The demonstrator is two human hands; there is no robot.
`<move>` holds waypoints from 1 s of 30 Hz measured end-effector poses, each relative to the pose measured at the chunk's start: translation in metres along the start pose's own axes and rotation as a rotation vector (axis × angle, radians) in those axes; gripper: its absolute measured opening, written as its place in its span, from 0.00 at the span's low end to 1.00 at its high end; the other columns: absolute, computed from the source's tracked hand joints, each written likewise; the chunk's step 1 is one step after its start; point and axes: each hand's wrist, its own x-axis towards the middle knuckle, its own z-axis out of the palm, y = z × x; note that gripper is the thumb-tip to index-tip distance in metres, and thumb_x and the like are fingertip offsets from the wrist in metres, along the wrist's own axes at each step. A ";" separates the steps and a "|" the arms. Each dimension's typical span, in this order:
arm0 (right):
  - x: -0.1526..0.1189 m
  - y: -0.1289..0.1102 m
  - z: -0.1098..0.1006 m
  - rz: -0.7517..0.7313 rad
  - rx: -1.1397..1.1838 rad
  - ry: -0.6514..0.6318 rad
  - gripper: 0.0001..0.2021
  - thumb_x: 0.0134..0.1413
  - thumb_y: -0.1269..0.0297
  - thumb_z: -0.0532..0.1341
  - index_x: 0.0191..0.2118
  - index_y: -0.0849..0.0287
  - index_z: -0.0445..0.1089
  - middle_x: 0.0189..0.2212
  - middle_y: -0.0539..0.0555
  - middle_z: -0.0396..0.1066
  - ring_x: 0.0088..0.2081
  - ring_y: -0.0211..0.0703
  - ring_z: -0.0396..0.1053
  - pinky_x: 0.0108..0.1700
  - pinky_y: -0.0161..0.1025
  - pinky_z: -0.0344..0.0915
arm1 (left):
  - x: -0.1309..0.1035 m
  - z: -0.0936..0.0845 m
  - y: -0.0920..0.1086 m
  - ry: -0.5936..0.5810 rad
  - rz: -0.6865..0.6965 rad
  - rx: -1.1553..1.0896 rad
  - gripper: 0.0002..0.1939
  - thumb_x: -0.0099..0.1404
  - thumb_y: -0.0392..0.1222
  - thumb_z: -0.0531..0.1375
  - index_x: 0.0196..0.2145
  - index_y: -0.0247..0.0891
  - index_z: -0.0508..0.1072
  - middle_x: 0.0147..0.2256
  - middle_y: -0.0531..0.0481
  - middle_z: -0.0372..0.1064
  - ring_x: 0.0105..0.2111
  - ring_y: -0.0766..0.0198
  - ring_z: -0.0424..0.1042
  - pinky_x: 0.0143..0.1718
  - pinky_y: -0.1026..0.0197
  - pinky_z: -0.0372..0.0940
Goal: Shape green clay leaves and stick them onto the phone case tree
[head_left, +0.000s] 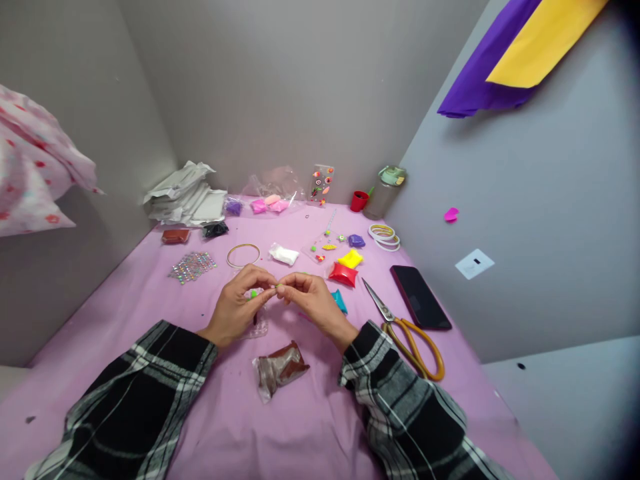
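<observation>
I was in a small craft nook, prob. a hobby or handiwork spot, w/ plain grey walls [280,93] close on the left, far & right sides. A pink-purple cloth [100,400] covered the tabletop. Materials lay all about: coloured pkts, e.g. a red pkt [343,274] & a yellow pkt [351,259], plus shiny gems [193,267], bangles [385,247] & big scissors [389,316]. My phone [421,297] & a lidded bottle [384,193] sat there too (home or studio, I couldn't tell which). Purple sheet [475,73] & yellow sheet [545,47] hung upper right, above a white wall plate [475,263].
</observation>
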 end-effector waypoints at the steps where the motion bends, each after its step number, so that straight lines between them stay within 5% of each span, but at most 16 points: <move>1: 0.000 0.000 0.000 0.000 0.003 0.005 0.08 0.52 0.60 0.67 0.29 0.58 0.73 0.25 0.47 0.70 0.28 0.36 0.65 0.35 0.35 0.63 | 0.000 0.000 0.000 -0.001 0.000 0.000 0.01 0.66 0.37 0.64 0.37 0.40 0.76 0.35 0.50 0.70 0.36 0.61 0.71 0.37 0.60 0.67; 17: 0.000 0.002 0.000 -0.012 0.013 0.025 0.04 0.50 0.66 0.64 0.27 0.57 0.73 0.25 0.46 0.70 0.28 0.36 0.65 0.36 0.35 0.63 | 0.000 0.000 0.000 -0.034 0.006 -0.002 0.01 0.66 0.37 0.64 0.36 0.40 0.76 0.35 0.50 0.71 0.37 0.61 0.71 0.39 0.60 0.66; 30: 0.000 0.000 -0.002 -0.006 -0.032 0.003 0.08 0.53 0.60 0.66 0.28 0.58 0.75 0.24 0.47 0.70 0.28 0.36 0.64 0.36 0.36 0.62 | 0.000 0.000 0.000 -0.014 0.006 -0.003 0.01 0.65 0.39 0.65 0.35 0.40 0.76 0.34 0.50 0.71 0.37 0.61 0.71 0.39 0.60 0.67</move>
